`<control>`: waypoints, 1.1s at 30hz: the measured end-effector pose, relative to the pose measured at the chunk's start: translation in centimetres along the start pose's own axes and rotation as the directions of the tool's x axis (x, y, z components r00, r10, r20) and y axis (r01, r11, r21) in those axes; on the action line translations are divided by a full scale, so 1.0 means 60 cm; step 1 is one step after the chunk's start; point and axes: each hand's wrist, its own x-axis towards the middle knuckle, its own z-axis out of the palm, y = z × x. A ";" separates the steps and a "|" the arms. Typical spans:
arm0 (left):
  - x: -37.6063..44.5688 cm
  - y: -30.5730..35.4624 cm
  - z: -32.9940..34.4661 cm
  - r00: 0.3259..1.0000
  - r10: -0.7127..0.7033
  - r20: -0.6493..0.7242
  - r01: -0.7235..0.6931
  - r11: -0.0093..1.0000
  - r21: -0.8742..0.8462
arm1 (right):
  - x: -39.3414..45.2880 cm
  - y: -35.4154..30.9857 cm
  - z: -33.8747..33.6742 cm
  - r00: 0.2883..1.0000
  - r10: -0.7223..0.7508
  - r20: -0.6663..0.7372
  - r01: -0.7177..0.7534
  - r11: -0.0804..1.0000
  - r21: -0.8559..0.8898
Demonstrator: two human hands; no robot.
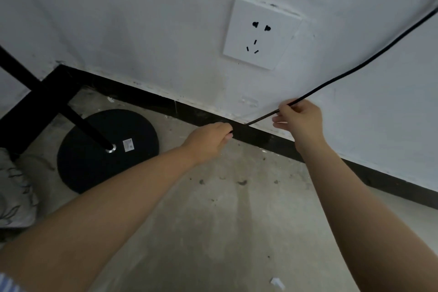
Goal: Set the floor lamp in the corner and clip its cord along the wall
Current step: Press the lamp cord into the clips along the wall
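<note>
A: Head view, looking down at the foot of a white wall (142,19). The cord (355,71) is the story here, black, running in from the upper right edge and slanting down toward the skirting (272,136).

B: And both hands are on it. The right hand (299,118) sits higher, against the wall, thumb and forefinger pinched round the cord where it comes down. The other fingers (279,123) hang loosely curled below the pinch, not gripping anything.

A: Left hand (208,141)?

B: Lower, right in front of the skirting. It is closed into a loose fist, fingertips tucked in, and the cord's lower end runs into it. A short taut stretch of cord spans the gap between the two hands.

A: So the cord is off the floor (237,220), held just in front of the wall and skirting. Whether it touches the wall there, hard to tell.

B: Agreed. Above the hands, a white socket (262,33), nothing plugged into it.

A: And the lamp?

B: Over to the left, near the corner. Its round black base (94,168) lies flat on the concrete floor, with the black pole (80,121) rising out of a metal collar, and a small white label beside that collar.

A: Patterned fabric (14,194) at the far left edge, just beside the base.
</note>
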 end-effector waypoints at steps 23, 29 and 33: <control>0.067 0.008 -0.016 0.907 -0.336 -0.253 0.341 0.940 -0.024 | -0.004 0.010 0.095 0.965 -0.032 -0.261 -0.011 0.986 -0.164; 0.063 0.007 -0.014 0.923 -0.313 -0.225 0.323 0.947 0.005 | -0.008 0.017 0.105 0.960 -0.057 -0.273 0.004 0.982 -0.190; 0.062 0.007 -0.014 0.926 -0.308 -0.220 0.312 0.950 -0.016 | -0.007 0.020 0.107 0.964 -0.041 -0.262 -0.003 0.986 -0.164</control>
